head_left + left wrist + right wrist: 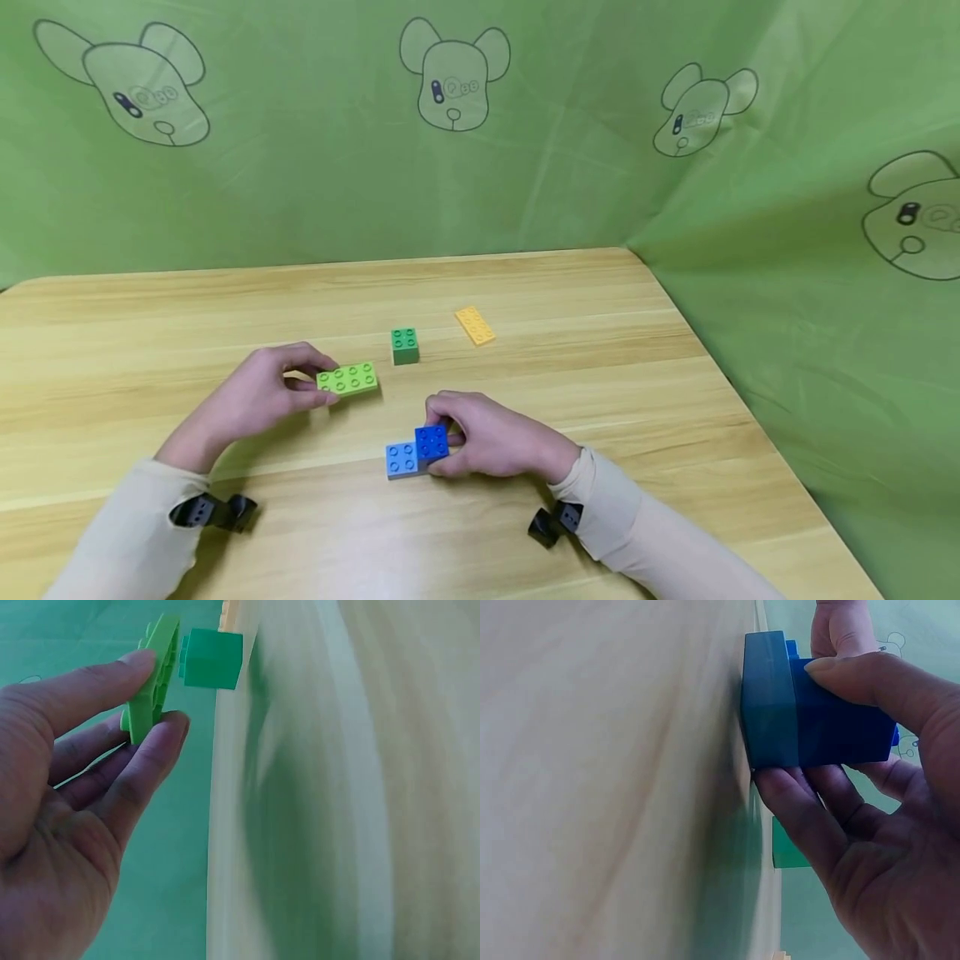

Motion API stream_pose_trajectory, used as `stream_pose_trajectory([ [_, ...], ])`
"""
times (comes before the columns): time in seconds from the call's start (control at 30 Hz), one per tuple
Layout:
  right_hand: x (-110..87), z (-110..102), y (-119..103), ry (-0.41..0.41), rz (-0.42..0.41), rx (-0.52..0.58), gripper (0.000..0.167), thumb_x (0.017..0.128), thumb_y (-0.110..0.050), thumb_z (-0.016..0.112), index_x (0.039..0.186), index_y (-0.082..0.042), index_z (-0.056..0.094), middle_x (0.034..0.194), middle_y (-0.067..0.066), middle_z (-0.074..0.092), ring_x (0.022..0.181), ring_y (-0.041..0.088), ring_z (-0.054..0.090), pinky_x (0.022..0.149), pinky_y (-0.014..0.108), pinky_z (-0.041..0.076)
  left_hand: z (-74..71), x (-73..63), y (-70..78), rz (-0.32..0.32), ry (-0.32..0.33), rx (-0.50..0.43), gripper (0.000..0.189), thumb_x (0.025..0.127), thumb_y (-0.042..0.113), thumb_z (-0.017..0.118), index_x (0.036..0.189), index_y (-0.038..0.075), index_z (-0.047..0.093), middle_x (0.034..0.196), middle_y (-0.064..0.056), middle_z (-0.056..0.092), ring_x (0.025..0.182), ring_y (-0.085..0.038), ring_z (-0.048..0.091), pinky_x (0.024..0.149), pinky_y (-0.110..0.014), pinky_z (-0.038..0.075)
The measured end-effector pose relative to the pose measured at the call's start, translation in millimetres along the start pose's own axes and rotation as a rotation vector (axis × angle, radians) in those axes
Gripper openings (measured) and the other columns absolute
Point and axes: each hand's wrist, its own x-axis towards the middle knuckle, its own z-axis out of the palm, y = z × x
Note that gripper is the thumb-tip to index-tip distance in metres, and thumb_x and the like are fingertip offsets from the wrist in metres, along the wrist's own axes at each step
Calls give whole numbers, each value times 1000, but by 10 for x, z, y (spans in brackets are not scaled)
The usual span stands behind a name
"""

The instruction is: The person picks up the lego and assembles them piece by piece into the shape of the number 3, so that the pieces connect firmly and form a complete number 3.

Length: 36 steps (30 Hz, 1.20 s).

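My left hand (258, 392) pinches a thin lime-green toy building plate (348, 380) by its near end, thumb on one side and fingers on the other. In the left wrist view this plate (156, 679) is held off the table. A dark blue square brick (432, 442) sits stacked on one end of a longer light blue brick (401, 461), whose studs show on its other half. The right hand (498, 437) grips this pair from the right; in the right wrist view its thumb lies on the dark blue brick (840, 724) and a fingertip touches the light blue one (769, 705).
A dark green square brick (405, 347) stands beyond the hands, just past the lime plate's far end. Farther back and right lies a flat yellow-orange plate (475, 326). The wooden table (570, 333) meets a green cloth backdrop (330, 192) behind and at the right.
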Motion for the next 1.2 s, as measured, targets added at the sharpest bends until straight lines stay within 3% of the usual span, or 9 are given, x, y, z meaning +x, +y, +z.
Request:
stream_pose_trajectory([
  [0.37, -2, 1, 0, 1, -3, 5, 31, 80, -17, 83, 88, -19, 54, 84, -6, 55, 78, 16, 52, 62, 22, 40, 54, -82, 97, -1, 1, -124, 34, 82, 12, 81, 112, 3, 69, 111, -7, 64, 97, -26, 65, 79, -25, 57],
  [0.63, 1, 3, 7, -3, 11, 4, 31, 80, -18, 83, 89, -19, 54, 84, -6, 53, 78, 17, 51, 61, 22, 38, 106, -124, 206, 1, -5, -136, 33, 81, 10, 81, 111, 4, 69, 109, -7, 65, 95, -25, 65, 77, -24, 57],
  [0.9, 21, -2, 18, -6, 5, -6, 32, 79, -18, 83, 89, -19, 53, 82, -5, 52, 76, 18, 51, 59, 22, 37, 140, -120, 246, 51, 27, -160, 32, 82, 11, 81, 111, 4, 70, 111, -6, 65, 96, -26, 66, 79, -25, 57],
  [1.2, 17, -1, 18, -10, 4, -7, 32, 79, -17, 83, 89, -19, 53, 83, -5, 52, 77, 17, 51, 60, 21, 38, 160, -141, 297, -8, 32, -205, 34, 81, 14, 82, 111, 4, 70, 112, -8, 65, 93, -23, 68, 76, -26, 58],
])
